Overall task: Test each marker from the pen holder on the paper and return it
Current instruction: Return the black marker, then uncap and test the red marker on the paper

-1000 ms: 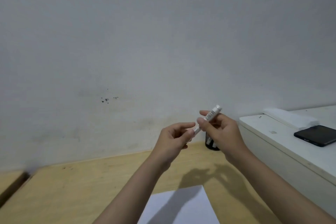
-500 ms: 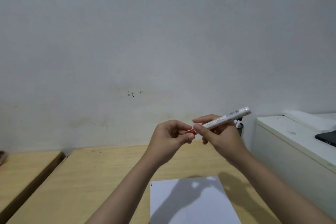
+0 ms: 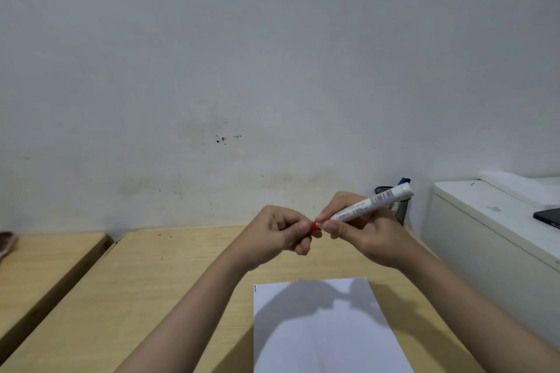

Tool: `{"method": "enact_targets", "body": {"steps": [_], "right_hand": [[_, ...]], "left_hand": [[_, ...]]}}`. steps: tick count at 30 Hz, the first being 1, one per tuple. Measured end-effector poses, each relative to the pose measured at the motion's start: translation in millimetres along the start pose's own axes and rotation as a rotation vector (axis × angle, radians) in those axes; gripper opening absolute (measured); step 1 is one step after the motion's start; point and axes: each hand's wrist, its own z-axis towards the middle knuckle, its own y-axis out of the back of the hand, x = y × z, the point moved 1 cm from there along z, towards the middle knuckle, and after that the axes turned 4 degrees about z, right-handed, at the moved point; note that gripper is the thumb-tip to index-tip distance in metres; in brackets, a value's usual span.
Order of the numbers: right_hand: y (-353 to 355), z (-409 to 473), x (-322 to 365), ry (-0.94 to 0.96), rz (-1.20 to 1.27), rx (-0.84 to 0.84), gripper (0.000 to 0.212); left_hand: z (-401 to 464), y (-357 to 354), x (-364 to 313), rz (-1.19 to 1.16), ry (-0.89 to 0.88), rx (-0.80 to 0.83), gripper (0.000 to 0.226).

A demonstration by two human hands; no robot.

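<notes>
A white marker (image 3: 374,201) is held above the wooden table, its barrel slanting up to the right. My right hand (image 3: 362,233) grips the barrel near its lower end. My left hand (image 3: 280,232) pinches the marker's red cap (image 3: 315,226) at that end; the cap still meets the barrel. A white sheet of paper (image 3: 321,330) lies on the table below the hands, with a short dark stroke near its top left corner. The black mesh pen holder (image 3: 398,209) stands behind my right hand against the wall, mostly hidden, with a blue-tipped marker (image 3: 404,181) poking out.
A white cabinet (image 3: 491,239) stands to the right, higher than the table, with a black phone (image 3: 548,217) on top. The wooden table (image 3: 145,291) has a gap to a second wooden surface (image 3: 42,263) on the left. A grey wall is close behind.
The view has shifted, so the paper and pen holder sit differently in frame. The marker has tilted flatter, and my left hand has closed on the red cap.
</notes>
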Motion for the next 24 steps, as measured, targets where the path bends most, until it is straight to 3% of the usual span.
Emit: {"method": "enact_targets", "body": {"steps": [4, 11, 16, 24], "right_hand": [[9, -1, -1, 0.038, -0.063, 0.004, 0.018], [7, -12, -29, -0.057, 0.086, -0.106, 0.014], [-2, -21, -48, -0.136, 0.165, -0.157, 0.007], [-7, -25, -70, -0.212, 0.169, -0.188, 0.008]], "left_hand": [[-3, 20, 17, -0.014, 0.117, -0.029, 0.017], [5, 41, 62, 0.430, 0.314, -0.286, 0.006], [17, 38, 102, 0.647, 0.445, -0.282, 0.005], [25, 34, 148, 0.639, 0.595, -0.260, 0.005]]}}
